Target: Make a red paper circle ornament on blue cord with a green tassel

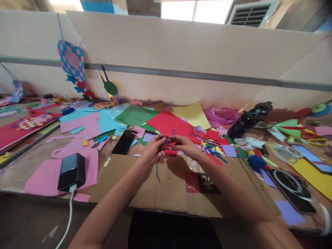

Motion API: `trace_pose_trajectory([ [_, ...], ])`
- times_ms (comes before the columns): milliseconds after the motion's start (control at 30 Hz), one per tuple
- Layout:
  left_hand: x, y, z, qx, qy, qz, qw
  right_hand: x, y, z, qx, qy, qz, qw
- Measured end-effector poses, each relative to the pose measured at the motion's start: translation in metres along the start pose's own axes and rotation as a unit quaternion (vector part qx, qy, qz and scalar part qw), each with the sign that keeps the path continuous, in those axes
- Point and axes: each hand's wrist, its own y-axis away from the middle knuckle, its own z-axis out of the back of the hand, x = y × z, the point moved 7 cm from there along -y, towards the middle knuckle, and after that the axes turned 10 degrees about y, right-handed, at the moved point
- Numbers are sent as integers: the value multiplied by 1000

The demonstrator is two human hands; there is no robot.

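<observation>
Both my hands meet over the near middle of the table, fingertips almost touching. In the pinched fingers of my left hand is blue yarn, its loose end hanging down over the cardboard. My right hand pinches the same yarn from the other side. Just below and between the fingers shows a small red paper piece with blue yarn across it; whether it is tied on is too small to tell. Under my forearms lies a flat cardboard sheet.
A black phone and a black power bank with a white cable lie to the left. Scissors, a dark bottle and a blue yarn ball are to the right. Red paper lies behind my hands.
</observation>
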Motion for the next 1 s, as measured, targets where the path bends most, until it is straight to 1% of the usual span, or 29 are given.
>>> trace_pose_trajectory([
  [67, 1, 2, -5, 15, 1, 10, 1000, 0, 1, -5, -2, -30, 1, 1000],
  [167, -2, 5, -12, 46, -4, 11, 999, -1, 0, -8, -30, -43, 10, 999],
  [267, -10, 7, -20, 91, -43, 8, 995, -1, -1, -5, -71, 5, 17, 997],
  [333, -18, 4, -20, 112, -86, -9, 990, -1, 1, 0, -107, 40, 13, 993],
  [400, -30, -4, -15, 105, -135, -51, 984, -1, 4, 9, -141, 32, 4, 990],
  [467, -38, -17, -4, 77, -190, -94, 974, -2, 7, 17, -165, -5, -2, 986],
  [533, -39, -32, 5, 62, -245, -119, 960, -2, 9, 25, -186, -29, -4, 982],
  [567, -36, -39, 8, 63, -266, -124, 954, -2, 10, 29, -196, -33, -4, 980],
  [633, -26, -49, 10, 84, -298, -117, 943, -1, 10, 35, -209, -28, -4, 977],
  [733, -4, -54, 2, 163, -310, -82, 933, 0, 8, 39, -222, -20, -3, 975],
  [800, 9, -52, -3, 203, -303, -57, 929, 1, 7, 40, -232, -23, 0, 972],
  [900, 21, -51, -8, 214, -289, -43, 932, 2, 6, 39, -235, -30, 1, 972],
  [1000, 25, -54, -7, 199, -302, -76, 929, 4, 6, 38, -230, -18, -2, 973],
])
